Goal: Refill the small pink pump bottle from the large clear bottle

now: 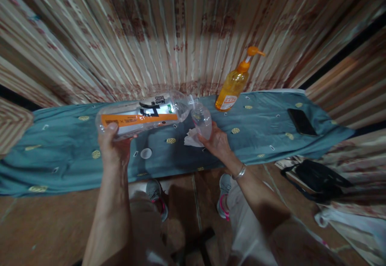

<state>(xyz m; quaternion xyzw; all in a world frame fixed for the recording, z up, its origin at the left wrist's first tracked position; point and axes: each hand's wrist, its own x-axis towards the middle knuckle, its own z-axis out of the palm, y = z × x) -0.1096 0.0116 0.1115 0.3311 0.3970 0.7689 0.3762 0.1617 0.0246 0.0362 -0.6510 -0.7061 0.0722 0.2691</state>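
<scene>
My left hand grips the base end of a large clear bottle with an orange and white label. The bottle lies nearly level, its neck pointing right. My right hand is closed on a small clear bottle. The mouths of the two bottles meet or nearly meet; exact contact is too small to tell. A crumpled white tissue shows beside the small bottle, just left of my right fingers. Below the large bottle, a round white cap lies on the teal patterned cloth.
An orange pump bottle stands at the cloth's back edge. Farther right lies a black phone. A black bag is beyond the cloth at the lower right. Striped curtains hang behind.
</scene>
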